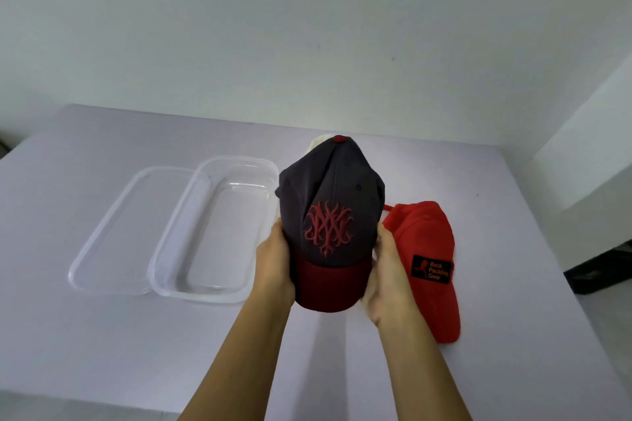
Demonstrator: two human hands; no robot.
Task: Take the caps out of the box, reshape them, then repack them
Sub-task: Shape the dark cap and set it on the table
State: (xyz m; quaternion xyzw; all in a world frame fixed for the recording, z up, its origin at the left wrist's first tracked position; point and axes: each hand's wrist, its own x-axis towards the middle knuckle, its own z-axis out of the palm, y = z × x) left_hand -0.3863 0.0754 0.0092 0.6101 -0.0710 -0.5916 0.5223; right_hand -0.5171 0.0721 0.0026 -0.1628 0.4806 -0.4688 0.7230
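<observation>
Pale cap (319,142) mostly hidden behind dark cap (330,205); red cap (424,239) partly behind right hand (386,267); forearms cut off at bottom edge.

Soft, even light, fairly bright, with a cool bluish cast over the wall (307,27) and bench (102,335). Shadows are faint: a pale one lies on the bench under the dark cap (330,215), none hard-edged. The clear box (215,232) shows small white glints along its rim and floor. The wide lens bends the bench's far edge and leans the wall corner at right. Overall slightly soft; the patch lettering on the red cap (427,249) is fuzzy.
</observation>
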